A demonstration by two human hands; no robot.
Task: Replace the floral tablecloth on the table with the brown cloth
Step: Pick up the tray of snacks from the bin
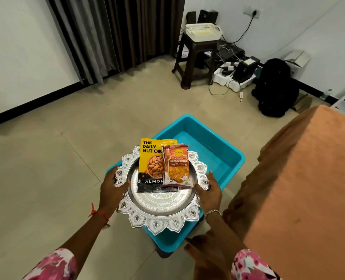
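The brown cloth (301, 178) covers the table at the right and hangs down its near side. Over a blue tub (214, 150) on the floor, I hold an ornate silver tray (161, 209) with both hands. My left hand (112, 187) grips its left rim and my right hand (209, 190) grips its right rim. On the tray lie a yellow almond packet (150, 164) and an orange garlic snack packet (176, 165). No floral tablecloth is in view.
A dark plastic stool (194, 57) with a white basket (203, 32) stands at the back. Cables, power strips and a black backpack (274, 87) lie along the right wall. Grey curtains (111, 31) hang in the corner. Tiled floor stretches to the left.
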